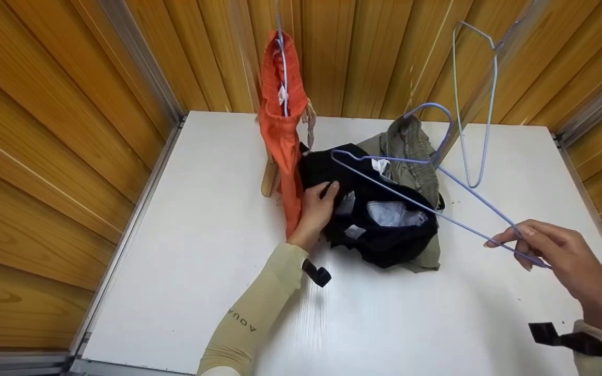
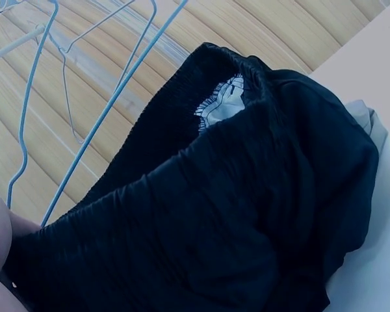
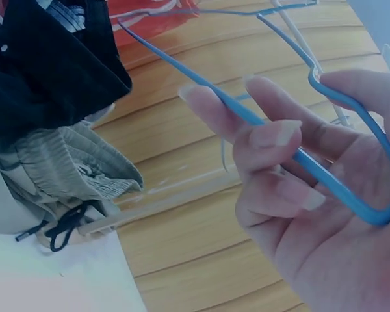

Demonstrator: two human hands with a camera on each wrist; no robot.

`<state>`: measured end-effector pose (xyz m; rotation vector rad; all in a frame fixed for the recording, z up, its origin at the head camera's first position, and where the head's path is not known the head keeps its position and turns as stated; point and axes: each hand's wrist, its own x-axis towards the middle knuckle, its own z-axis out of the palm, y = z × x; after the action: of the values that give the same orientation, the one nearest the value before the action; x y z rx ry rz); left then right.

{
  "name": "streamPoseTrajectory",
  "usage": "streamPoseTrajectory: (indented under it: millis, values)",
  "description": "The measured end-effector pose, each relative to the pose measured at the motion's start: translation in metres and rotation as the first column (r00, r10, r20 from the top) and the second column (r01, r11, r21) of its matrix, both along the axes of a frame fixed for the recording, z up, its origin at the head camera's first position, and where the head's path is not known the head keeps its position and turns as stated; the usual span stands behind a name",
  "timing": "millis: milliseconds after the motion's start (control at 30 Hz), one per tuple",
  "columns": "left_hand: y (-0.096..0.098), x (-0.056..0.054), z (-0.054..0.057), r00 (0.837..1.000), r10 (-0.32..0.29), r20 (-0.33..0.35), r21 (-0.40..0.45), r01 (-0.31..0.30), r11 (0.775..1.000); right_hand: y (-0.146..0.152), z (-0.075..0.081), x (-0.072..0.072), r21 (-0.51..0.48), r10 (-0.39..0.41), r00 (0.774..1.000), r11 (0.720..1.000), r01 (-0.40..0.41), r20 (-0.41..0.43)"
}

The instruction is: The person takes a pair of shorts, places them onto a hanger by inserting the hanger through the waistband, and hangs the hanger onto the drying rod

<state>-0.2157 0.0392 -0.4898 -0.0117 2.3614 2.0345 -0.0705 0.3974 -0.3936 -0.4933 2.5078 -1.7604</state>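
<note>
My left hand (image 1: 317, 209) pinches the gathered waistband of a pair of black shorts (image 1: 384, 253). The waistband gapes, showing pale pocket lining and a white label in the head view. At the right, my right hand (image 1: 557, 248) holds one end of a blue wire clothes hanger (image 1: 400, 160), fingers curled round the wire in the right wrist view. The hanger's free end and hook overlap the black shorts in the head view. Olive shorts (image 3: 58, 162) with a dark drawstring lie behind and partly under the black ones.
Orange shorts (image 1: 282, 141) hang on another hanger (image 1: 284, 68) left of the black shorts, a wooden piece (image 1: 268, 177) beside them. A pale bare hanger (image 1: 489, 115) hangs from a rail at the back right. Wood-panelled walls (image 1: 379, 57) enclose the white table (image 1: 201, 235).
</note>
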Motion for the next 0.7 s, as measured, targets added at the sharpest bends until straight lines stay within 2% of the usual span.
streamPoseTrajectory:
  millis: [100, 167, 333, 433, 467, 567, 633, 700]
  values:
    - [0.000, -0.001, 0.000, 1.000, 0.011, 0.002, 0.001, -0.011, 1.000, 0.005, 0.003, 0.001, 0.089, 0.028, 1.000, 0.996, -0.026, -0.014]
    - [0.000, -0.001, 0.000, 1.000, 0.012, 0.004, -0.001, -0.012, 1.000, 0.008, 0.003, 0.001, 0.101, 0.043, 0.999, 0.994, -0.040, -0.021]
    - [-0.002, -0.001, 0.000, 1.000, 0.005, 0.007, 0.011, -0.005, 1.000, 0.014, 0.007, 0.003, 0.210, 0.011, 1.000, 0.978, -0.007, -0.016]
    - [-0.002, -0.001, -0.001, 1.000, 0.011, 0.003, 0.014, -0.011, 1.000, 0.019, 0.009, 0.004, 0.231, 0.018, 1.000, 0.973, -0.014, -0.014]
    - [-0.003, -0.001, -0.001, 1.000, 0.015, 0.000, 0.013, -0.015, 1.000, 0.021, 0.009, 0.004, 0.220, 0.029, 0.999, 0.975, -0.025, -0.016]
    - [-0.003, -0.001, -0.001, 1.000, 0.027, -0.007, 0.012, -0.027, 1.000, 0.025, 0.008, 0.005, 0.077, 0.056, 0.998, 0.996, -0.053, -0.025]
    - [-0.003, -0.001, -0.001, 1.000, 0.030, -0.006, 0.012, -0.030, 0.999, 0.026, 0.009, 0.006, 0.050, 0.064, 0.997, 0.997, -0.062, -0.039]
    - [-0.003, -0.001, 0.000, 1.000, 0.028, -0.003, 0.013, -0.028, 1.000, 0.028, 0.008, 0.005, -0.022, 0.075, 0.996, 0.997, -0.076, -0.047]
